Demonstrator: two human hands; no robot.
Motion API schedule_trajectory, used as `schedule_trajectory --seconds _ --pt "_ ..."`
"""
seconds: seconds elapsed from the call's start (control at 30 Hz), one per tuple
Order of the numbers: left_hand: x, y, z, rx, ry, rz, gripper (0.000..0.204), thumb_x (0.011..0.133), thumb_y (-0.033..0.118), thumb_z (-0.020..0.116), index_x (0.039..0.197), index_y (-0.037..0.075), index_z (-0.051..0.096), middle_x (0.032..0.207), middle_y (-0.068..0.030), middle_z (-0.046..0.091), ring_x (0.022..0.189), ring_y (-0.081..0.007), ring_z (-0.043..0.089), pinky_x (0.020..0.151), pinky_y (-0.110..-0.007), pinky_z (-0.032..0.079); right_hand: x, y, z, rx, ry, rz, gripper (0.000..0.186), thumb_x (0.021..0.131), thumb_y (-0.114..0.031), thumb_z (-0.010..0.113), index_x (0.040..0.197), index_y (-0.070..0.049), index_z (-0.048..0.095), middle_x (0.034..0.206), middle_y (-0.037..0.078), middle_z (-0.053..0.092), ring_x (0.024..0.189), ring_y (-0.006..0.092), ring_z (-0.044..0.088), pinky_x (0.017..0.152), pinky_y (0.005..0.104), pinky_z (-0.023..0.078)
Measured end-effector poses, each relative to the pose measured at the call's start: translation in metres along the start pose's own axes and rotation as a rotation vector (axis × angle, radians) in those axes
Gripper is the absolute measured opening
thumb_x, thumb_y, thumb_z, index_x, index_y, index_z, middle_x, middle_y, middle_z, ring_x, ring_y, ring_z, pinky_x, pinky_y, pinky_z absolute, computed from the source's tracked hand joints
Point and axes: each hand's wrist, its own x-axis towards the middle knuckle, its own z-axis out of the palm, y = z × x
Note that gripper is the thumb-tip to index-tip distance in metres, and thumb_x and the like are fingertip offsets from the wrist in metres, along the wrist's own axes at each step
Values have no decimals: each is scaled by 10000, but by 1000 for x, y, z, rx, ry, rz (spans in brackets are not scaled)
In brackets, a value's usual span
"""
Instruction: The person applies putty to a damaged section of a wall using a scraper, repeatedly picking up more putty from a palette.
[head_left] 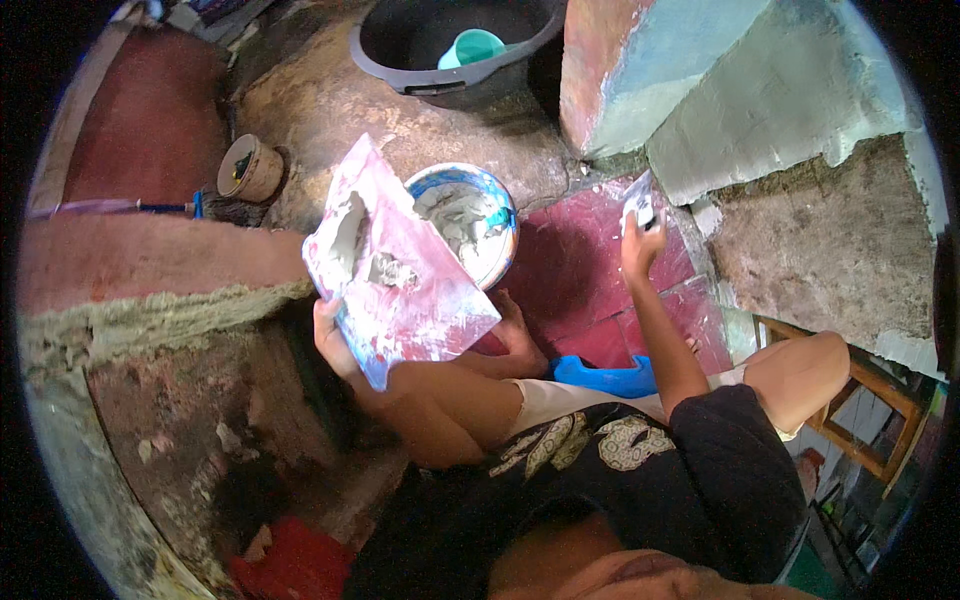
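Observation:
My left hand grips the edge of a flat, pinkish board smeared with white and blue. A thick ridge of white putty and a smaller smear lie on its face. Just behind the board, partly covered by it, stands a bucket of white putty with a blue-stained rim. Out to the right, my right hand is closed on a putty knife, its pale blade pointing up beside the lower wall. White material covers part of the knife, and its handle is mostly hidden by my fingers.
A large black tub with a turquoise dipper stands at the back. Farther left is a small beige bucket. The right wall has smooth grey plaster above rough bare cement. Blue plastic and a wooden stool are close to my legs.

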Motion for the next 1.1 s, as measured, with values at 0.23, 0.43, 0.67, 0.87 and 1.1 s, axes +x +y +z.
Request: schedule_trajectory --seconds 0.23,0.43,0.67,0.87,1.1 --pt "-7 18 -16 280 368 66 365 642 149 464 936 -68 444 873 -173 510 805 -263 521 744 -361 419 -1 25 104 119 160 137 228 663 -131 542 804 39 484 641 106 538 557 198 509 522 317 397" --pt "5 20 -30 42 343 -69 475 632 172 460 1044 -58 412 999 -191 491 900 -289 501 825 -399 379 -6 50 160 22 283 237 192 669 -42 506 813 76 461 708 145 547 587 220 528 524 322 411" --pt "16 28 -35 -68 220 -157 595 633 214 454 1164 -18 320 1145 -187 394 1013 -305 426 868 -418 333 -3 21 194 91 418 269 250 677 -41 479 892 84 457 823 227 538 748 320 545 644 370 421" --pt "21 28 -29 -97 250 -198 634 625 228 457 1181 -22 283 1158 -188 373 1023 -310 407 878 -423 314 0 19 207 82 496 273 236 680 -11 461 891 92 439 877 247 517 764 335 541 641 370 422" --pt "18 33 -51 -102 411 -212 648 615 226 459 1178 -36 276 1152 -195 373 1036 -312 392 888 -422 300 10 14 221 118 509 245 263 677 -13 466 904 114 426 869 261 507 778 341 534 673 371 418"
